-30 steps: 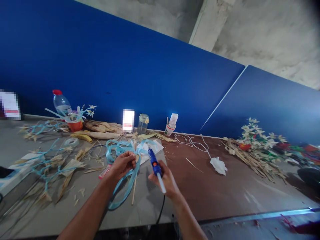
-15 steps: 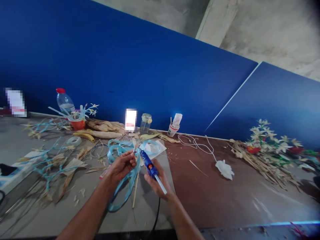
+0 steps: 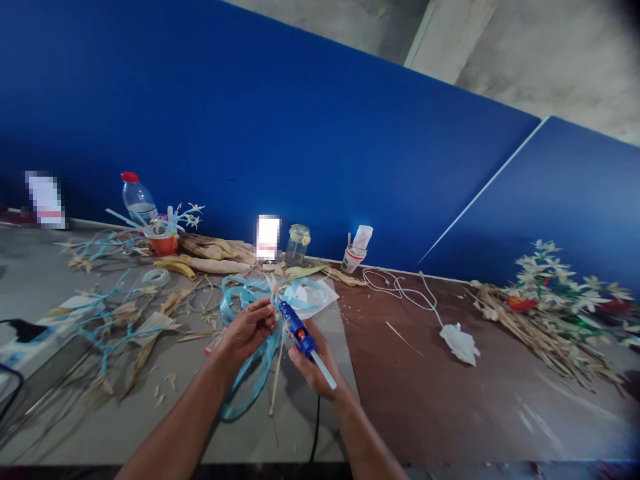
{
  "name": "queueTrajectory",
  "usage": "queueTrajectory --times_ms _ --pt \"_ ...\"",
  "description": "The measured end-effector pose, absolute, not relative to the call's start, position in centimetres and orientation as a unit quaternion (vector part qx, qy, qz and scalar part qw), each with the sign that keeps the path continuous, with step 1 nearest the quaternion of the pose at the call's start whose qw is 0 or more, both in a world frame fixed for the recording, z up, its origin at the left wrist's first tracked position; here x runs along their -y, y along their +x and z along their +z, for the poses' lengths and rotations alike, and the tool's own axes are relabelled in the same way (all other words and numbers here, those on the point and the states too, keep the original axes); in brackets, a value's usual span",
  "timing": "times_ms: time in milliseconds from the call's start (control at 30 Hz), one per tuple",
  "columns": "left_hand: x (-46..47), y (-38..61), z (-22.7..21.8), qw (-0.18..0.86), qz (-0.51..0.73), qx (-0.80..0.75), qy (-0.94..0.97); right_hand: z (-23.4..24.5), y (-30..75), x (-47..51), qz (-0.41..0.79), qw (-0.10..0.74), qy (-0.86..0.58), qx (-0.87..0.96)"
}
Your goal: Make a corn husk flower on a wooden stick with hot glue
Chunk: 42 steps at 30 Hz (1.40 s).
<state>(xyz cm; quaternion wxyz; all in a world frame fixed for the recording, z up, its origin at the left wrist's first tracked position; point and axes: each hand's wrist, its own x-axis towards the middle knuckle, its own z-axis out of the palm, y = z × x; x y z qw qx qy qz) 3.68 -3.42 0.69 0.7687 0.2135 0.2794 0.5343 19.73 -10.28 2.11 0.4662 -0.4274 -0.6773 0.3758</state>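
My right hand (image 3: 311, 365) grips a blue hot glue gun (image 3: 298, 330) with a white glue stick poking out of its back end; its black cord drops off the table edge. The nozzle points at the spot where my left hand (image 3: 247, 331) pinches a light blue ribbon (image 3: 254, 363) against a thin wooden stick (image 3: 275, 381). The ribbon loops down toward me and coils behind my hands near a small straw flower.
Dried corn husks and blue-wrapped stems (image 3: 107, 320) litter the left of the table. A water bottle (image 3: 137, 198), orange cup (image 3: 163, 244), glass jar (image 3: 297, 244), paper cup (image 3: 353, 256), tape roll (image 3: 155, 277), white cable (image 3: 400, 288) and a finished flower bunch (image 3: 550, 300) lie around.
My right hand brought the glue gun leftward and closer, so its nozzle now meets the ribbon at my left fingertips. The camera view shifted slightly right.
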Motion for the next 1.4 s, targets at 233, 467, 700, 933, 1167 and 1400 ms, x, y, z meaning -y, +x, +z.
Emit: queueTrajectory --times_ms 233,467,700,933,1167,1400 --pt "3.5 3.7 1.1 0.768 0.533 -0.283 0.214 2.0 19.7 10.1 0.364 0.463 -0.436 0.680" --pt "3.5 3.7 1.1 0.756 0.538 -0.303 0.215 1.1 20.3 10.0 0.379 0.465 -0.446 0.664" --pt "3.3 3.6 0.4 0.753 0.534 -0.302 0.237 1.3 19.9 9.8 0.395 0.473 -0.431 0.659" --pt "3.2 3.6 0.5 0.751 0.536 -0.315 0.223 0.7 20.2 9.9 0.381 0.463 -0.426 0.677" --pt "3.3 3.7 0.4 0.747 0.538 -0.313 0.233 0.1 20.3 9.6 0.390 0.473 -0.423 0.667" --pt "3.2 3.5 0.6 0.748 0.534 -0.320 0.231 0.1 20.2 9.6 0.409 0.452 -0.412 0.677"
